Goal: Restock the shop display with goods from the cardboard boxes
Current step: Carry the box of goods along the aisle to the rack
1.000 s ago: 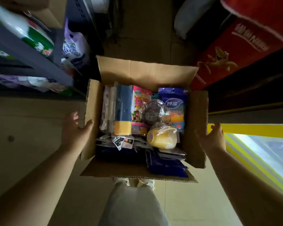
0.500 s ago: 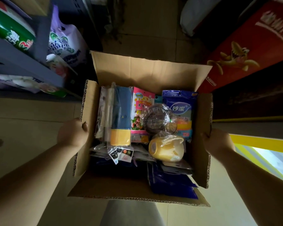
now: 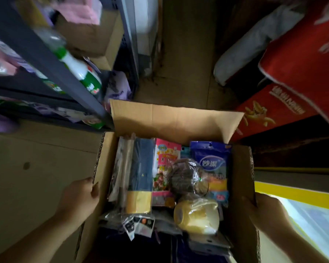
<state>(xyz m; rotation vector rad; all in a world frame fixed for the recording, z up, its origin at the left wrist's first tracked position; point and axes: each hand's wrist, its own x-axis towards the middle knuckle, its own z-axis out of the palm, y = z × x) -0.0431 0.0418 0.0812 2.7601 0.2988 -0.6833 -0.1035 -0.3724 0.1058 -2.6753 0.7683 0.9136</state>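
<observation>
An open cardboard box (image 3: 171,118) full of packaged goods is held up in front of me. My left hand (image 3: 78,200) grips its left wall. On the opposite wall, my right hand (image 3: 262,211) is clasped around the edge. Inside stand a blue and yellow pack (image 3: 141,177), a pink printed pack (image 3: 164,168) and a blue cloth pack (image 3: 211,160). A dark wrapped round item (image 3: 184,177) and a yellow wrapped cup (image 3: 196,217) lie on top.
A dark metal shelf unit (image 3: 51,59) with bottles and purple packs stands at the left, close to the box corner. Red cartons (image 3: 285,111) are stacked at the right. A tiled floor aisle (image 3: 184,63) runs ahead. A yellow-edged counter (image 3: 300,194) is at lower right.
Both hands went from reaching beside the box to gripping its side walls. The box has risen closer to me, and the shelf and red cartons have shifted in view.
</observation>
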